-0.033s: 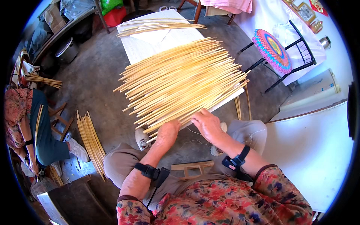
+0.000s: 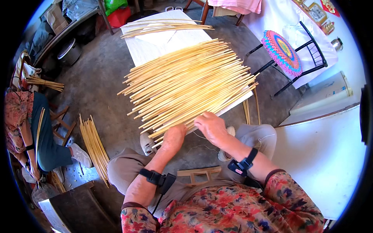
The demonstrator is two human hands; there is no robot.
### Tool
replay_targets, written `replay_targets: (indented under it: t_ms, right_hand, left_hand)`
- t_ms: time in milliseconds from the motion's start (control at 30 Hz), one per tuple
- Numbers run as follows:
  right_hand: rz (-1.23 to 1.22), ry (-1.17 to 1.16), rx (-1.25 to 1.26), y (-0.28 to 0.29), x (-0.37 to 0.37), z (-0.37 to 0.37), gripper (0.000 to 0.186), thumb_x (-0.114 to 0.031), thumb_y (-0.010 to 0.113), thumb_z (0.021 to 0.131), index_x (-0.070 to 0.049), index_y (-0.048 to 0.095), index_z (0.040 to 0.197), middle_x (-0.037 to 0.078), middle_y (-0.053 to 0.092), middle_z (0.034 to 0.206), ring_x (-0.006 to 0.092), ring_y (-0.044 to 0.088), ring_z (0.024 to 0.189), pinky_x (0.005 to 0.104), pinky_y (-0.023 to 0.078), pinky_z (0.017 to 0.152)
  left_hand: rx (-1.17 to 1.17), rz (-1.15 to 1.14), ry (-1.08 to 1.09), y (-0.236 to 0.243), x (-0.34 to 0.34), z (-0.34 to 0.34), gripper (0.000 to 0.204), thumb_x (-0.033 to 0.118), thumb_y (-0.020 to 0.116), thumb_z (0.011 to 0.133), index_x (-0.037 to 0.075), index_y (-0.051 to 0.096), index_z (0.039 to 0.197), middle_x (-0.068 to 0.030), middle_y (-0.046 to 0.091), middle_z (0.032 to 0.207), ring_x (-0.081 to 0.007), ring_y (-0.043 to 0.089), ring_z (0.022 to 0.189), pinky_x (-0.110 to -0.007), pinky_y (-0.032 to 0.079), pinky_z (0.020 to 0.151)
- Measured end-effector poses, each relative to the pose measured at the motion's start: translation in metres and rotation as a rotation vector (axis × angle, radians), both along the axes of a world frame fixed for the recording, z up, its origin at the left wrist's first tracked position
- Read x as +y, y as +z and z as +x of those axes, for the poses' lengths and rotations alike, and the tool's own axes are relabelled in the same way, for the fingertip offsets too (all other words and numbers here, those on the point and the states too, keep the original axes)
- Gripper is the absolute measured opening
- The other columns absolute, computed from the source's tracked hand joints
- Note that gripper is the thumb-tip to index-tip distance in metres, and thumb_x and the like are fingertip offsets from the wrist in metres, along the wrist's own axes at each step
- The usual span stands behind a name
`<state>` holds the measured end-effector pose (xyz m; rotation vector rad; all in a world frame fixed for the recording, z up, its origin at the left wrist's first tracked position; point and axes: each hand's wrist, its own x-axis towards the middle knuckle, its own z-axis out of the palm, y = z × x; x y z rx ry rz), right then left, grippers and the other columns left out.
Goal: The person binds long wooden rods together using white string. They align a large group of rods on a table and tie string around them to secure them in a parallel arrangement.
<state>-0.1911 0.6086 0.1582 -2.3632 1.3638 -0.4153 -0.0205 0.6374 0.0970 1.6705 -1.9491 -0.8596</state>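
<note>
A wide mat of thin tan sticks (image 2: 186, 85), laid side by side, covers most of a white board (image 2: 142, 48) in front of me. At its near edge, my left hand (image 2: 175, 136) is closed around the nearest stick, its fingertips partly hidden. Close beside it on the right, my right hand (image 2: 211, 126) is also closed, fingers pinched at the same edge. What the right fingers hold is hidden. A thin white thread (image 2: 206, 146) trails below the hands toward my right knee.
More loose sticks (image 2: 167, 27) lie across the board's far end. A stick bundle (image 2: 93, 147) leans by my left knee. At far left sits another person (image 2: 31, 132) holding sticks. A black chair (image 2: 311, 46) with a colourful round cushion (image 2: 282, 52) stands right; a low wooden stool (image 2: 200, 173) is beneath me.
My right hand has shifted slightly left, closer to my left hand. The left hand and the stick mat look the same.
</note>
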Motion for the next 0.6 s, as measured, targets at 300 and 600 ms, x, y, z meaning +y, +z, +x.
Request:
replay_targets:
  t_ms: [300, 600]
  right_hand:
    - [0.229, 0.290, 0.009, -0.026, -0.042, 0.013, 0.016, -0.023, 0.056, 0.080, -0.007, 0.054, 0.077, 0.011, 0.057, 0.075, 0.0307, 0.059, 0.075, 0.0405, 0.047, 0.060]
    - [0.306, 0.488, 0.093, -0.024, -0.065, 0.023, 0.012, -0.018, 0.053, 0.078, -0.007, 0.052, 0.072, 0.010, 0.055, 0.073, 0.0318, 0.055, 0.071, 0.0404, 0.043, 0.057]
  left_hand:
    - [0.098, 0.096, 0.017, 0.007, -0.003, -0.002, 0.022, 0.023, 0.049, 0.086, 0.006, 0.064, 0.086, -0.0206, 0.061, 0.076, -0.0390, 0.058, 0.074, -0.046, 0.047, 0.063]
    - [0.109, -0.027, 0.051, 0.000, -0.001, -0.004, 0.016, 0.017, 0.055, 0.082, 0.005, 0.063, 0.087, -0.0200, 0.060, 0.075, -0.0384, 0.058, 0.073, -0.043, 0.046, 0.061]
